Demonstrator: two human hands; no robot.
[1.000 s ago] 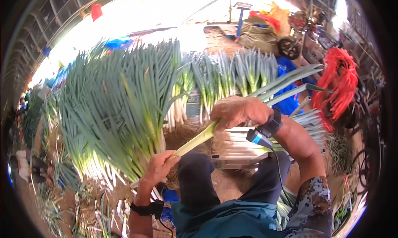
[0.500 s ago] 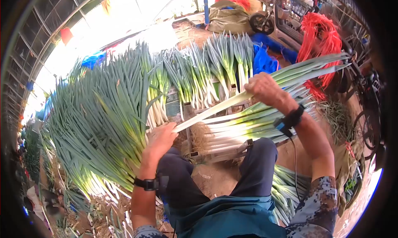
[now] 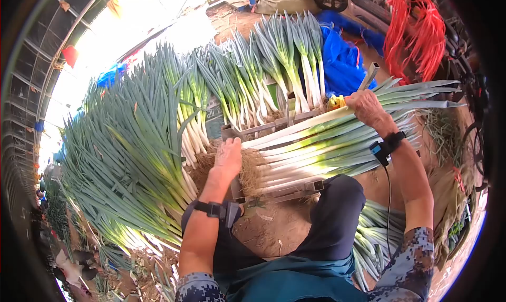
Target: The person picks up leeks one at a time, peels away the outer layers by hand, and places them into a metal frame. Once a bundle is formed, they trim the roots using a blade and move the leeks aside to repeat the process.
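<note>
A long green onion (image 3: 295,129) with a white shank lies along the far side of a layer of green onions (image 3: 311,157) in a low metal rack (image 3: 279,198). My left hand (image 3: 227,157) is closed at its root end, by the rack's left side; the fingertips are partly hidden. My right hand (image 3: 367,110) grips it farther up, where the white turns green, beside an upright post (image 3: 370,75) of the rack. Brown roots (image 3: 253,170) of the layer hang to the left, and its leaves point right.
A big heap of green onions (image 3: 126,139) rises on the left. Bunches (image 3: 290,54) stand in a row behind the rack. Blue cloth (image 3: 340,60) and red strips (image 3: 414,31) lie at the back right. More green onions (image 3: 377,233) are by my right leg.
Both hands have moved right with the green onion, lowering it from a slant above the rack onto the layer. My view has tilted down slightly.
</note>
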